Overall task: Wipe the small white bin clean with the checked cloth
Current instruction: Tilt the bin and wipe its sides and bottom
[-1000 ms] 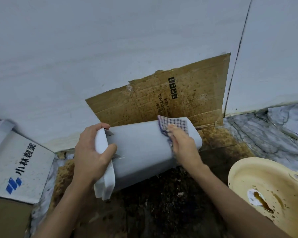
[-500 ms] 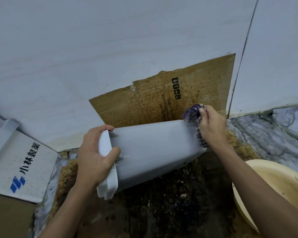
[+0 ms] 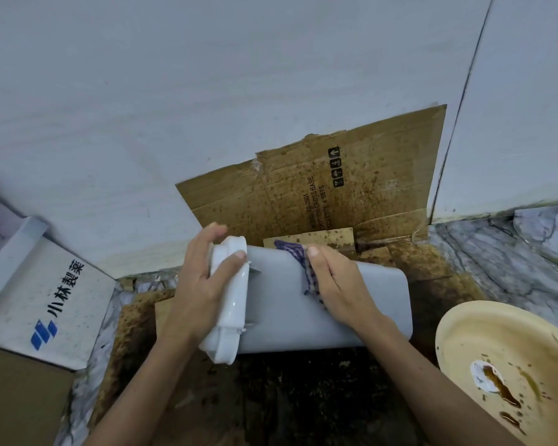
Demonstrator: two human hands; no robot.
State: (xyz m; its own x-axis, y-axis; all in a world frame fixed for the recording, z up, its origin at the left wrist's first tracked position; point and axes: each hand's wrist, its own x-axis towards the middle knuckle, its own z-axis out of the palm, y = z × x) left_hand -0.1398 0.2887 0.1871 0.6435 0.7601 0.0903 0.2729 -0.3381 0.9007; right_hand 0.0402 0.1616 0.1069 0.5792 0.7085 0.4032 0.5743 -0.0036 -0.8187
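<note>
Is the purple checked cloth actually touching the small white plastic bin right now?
Touching. The head view shows the right hand pressing the purple checked cloth flat against the side of the small white plastic bin.

Most of the checked cloth (image 3: pixel 298 262) lies hidden under the right hand (image 3: pixel 339 284), the left hand (image 3: pixel 203 284) covers part of the white bin's (image 3: pixel 303 310) rim, the cream basin (image 3: pixel 509 365) is cut off by the right edge, and the white box (image 3: pixel 45 300) by the left.
</note>
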